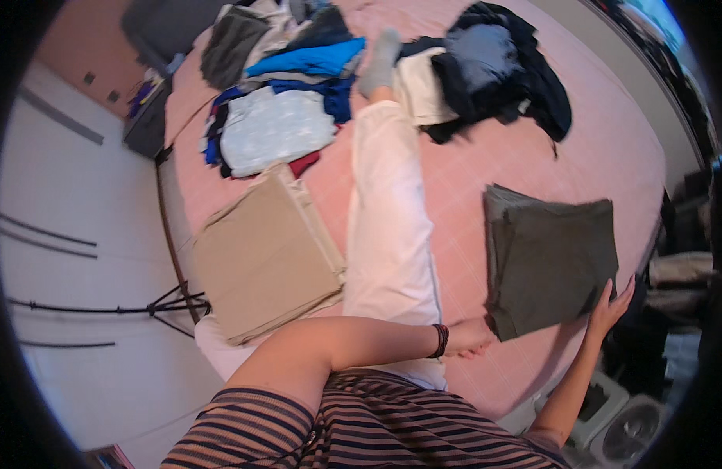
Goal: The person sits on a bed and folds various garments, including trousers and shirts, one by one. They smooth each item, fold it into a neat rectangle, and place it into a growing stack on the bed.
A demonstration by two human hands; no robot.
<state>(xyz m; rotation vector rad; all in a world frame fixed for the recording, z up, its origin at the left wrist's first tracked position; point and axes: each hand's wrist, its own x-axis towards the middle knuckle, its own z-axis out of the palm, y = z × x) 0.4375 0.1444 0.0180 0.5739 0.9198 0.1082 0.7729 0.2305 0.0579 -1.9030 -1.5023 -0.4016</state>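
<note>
A folded dark olive garment (551, 264) lies in layers on the pink bedspread at the right. My left hand (472, 339) is at its lower left corner, with the fingers curled; whether they grip the cloth does not show clearly. At the garment's lower right edge is my right hand (612, 305), thumb and fingers apart, touching or close beside the cloth. A folded beige garment (267, 258) rests on the bed at the left, beyond my left forearm. My outstretched leg in white trousers (390, 217) lies between the two garments.
A stack of folded clothes with a pale blue patterned one (276, 129) on top is at the upper left, near a bright blue garment (308, 58). Black and grey clothes (490, 64) lie heaped at the upper right. A black tripod (173, 305) stands left of the bed; a fan (627, 431) is at lower right.
</note>
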